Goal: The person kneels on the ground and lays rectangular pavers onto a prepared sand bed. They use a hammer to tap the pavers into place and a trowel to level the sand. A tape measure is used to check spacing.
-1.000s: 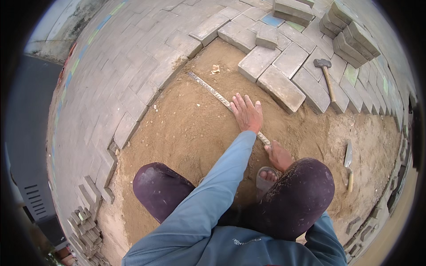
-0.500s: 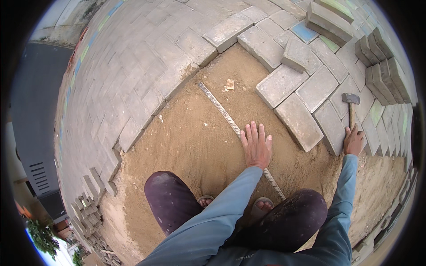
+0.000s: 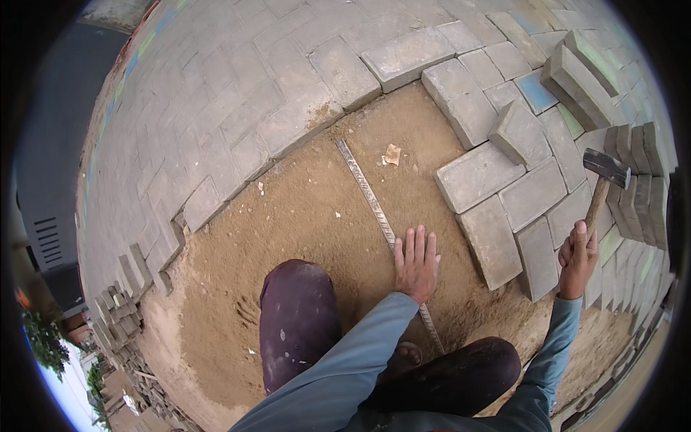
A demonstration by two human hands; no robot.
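Note:
My left hand (image 3: 416, 265) rests flat, fingers out, across a long, pale, patterned bar (image 3: 363, 187) lying on the sand bed (image 3: 295, 201). At the right, my right hand (image 3: 578, 255) grips the wooden handle of a hammer (image 3: 607, 167), its dark metal head raised over the pavers. Between my hands, grey paving blocks (image 3: 489, 241) form the stepped edge of the sand. A small pale scrap (image 3: 392, 154) lies near the bar's far end. My bent knees are at the bottom, in dark trousers.
Laid grey pavers (image 3: 216, 93) stretch across the far and left sides. Loose blocks stand stacked at the right (image 3: 643, 201), more lie on the paving (image 3: 579, 83), and a pile (image 3: 122, 317) sits at lower left. A dark grey surface with slots (image 3: 50, 216) borders the left.
My right hand left the bar, reached right to the hammer and now has it lifted. My left hand stays on the bar. The view has shifted, so the pavers sit lower in it.

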